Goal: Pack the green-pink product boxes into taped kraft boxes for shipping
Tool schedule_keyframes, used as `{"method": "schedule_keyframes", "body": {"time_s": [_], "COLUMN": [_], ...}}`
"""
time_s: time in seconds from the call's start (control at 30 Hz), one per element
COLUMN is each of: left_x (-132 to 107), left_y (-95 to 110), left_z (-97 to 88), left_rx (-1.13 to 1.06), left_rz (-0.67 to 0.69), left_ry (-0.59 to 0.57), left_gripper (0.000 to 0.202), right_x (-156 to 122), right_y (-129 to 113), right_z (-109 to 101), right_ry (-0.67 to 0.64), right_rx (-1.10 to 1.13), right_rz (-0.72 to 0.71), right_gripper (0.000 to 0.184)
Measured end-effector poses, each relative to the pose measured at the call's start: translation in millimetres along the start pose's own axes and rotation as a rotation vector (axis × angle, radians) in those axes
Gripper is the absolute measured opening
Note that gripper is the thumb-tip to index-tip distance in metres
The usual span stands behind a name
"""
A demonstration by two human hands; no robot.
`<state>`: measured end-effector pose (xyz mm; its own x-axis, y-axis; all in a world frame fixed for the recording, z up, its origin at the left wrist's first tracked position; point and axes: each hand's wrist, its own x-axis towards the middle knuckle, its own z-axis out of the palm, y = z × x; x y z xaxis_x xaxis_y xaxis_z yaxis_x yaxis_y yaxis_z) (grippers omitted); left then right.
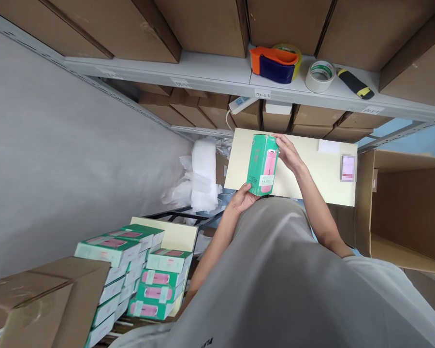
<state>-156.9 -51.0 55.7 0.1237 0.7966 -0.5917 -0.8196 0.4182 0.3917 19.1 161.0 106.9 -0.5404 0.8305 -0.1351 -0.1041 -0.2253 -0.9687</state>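
Between my two hands is a green box [256, 162] with a pink bottle pictured on its side and a pale label low on that face. It is held over the cream tabletop [311, 181], close to my body. My left hand [243, 198] grips its bottom left corner, thumb on the near face. At the upper right edge, my right hand [288, 151] has its fingers closed on the box top. The back of the box and some fingertips are hidden.
Stacked green boxes [155, 293] stand at lower left beside a cardboard carton [39, 299]. White foam wrap [204, 174] lies left of the table. An open carton [408, 208] is at right. The shelf above bears a tape dispenser [275, 65], a tape roll [319, 77] and a cutter [355, 84].
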Motion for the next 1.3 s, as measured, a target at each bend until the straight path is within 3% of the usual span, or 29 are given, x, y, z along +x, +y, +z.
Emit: {"method": "schedule_keyframes", "body": {"time_s": [0.1, 0.17, 0.43, 0.7, 1.0, 1.3], "left_x": [-1.9, -1.6, 2.4, -1.4, 0.9, -3.8], "left_y": [3.1, 6.6, 10.7, 9.5, 15.8, 21.7], "left_z": [-0.7, 2.5, 20.8, 16.8, 15.5, 10.2], "left_rx": [-0.051, -0.048, 0.129, 0.126, 0.139, 0.160], "left_rz": [-0.052, -0.051, 0.166, 0.174, 0.188, 0.191], "left_ry": [0.020, 0.018, 0.137, 0.183, 0.192, 0.199], "left_gripper": [0.061, 0.061, 0.072, 0.051, 0.062, 0.086], "right_x": [1.2, 4.3, 19.9, 20.0, 23.7, 16.5], "right_y": [4.9, 8.8, 22.3, 19.8, 17.8, -2.3], "right_z": [4.2, 6.7, 14.4, 20.2, 23.8, 27.0], "right_ry": [-0.045, -0.006, 0.222, 0.162, 0.162, 0.104], "right_rx": [0.011, -0.012, -0.203, -0.263, -0.302, -0.299], "right_rz": [0.001, -0.023, -0.057, -0.065, -0.058, -0.156], "right_gripper": [0.074, 0.073, 0.061, 0.060, 0.068, 0.070]}}
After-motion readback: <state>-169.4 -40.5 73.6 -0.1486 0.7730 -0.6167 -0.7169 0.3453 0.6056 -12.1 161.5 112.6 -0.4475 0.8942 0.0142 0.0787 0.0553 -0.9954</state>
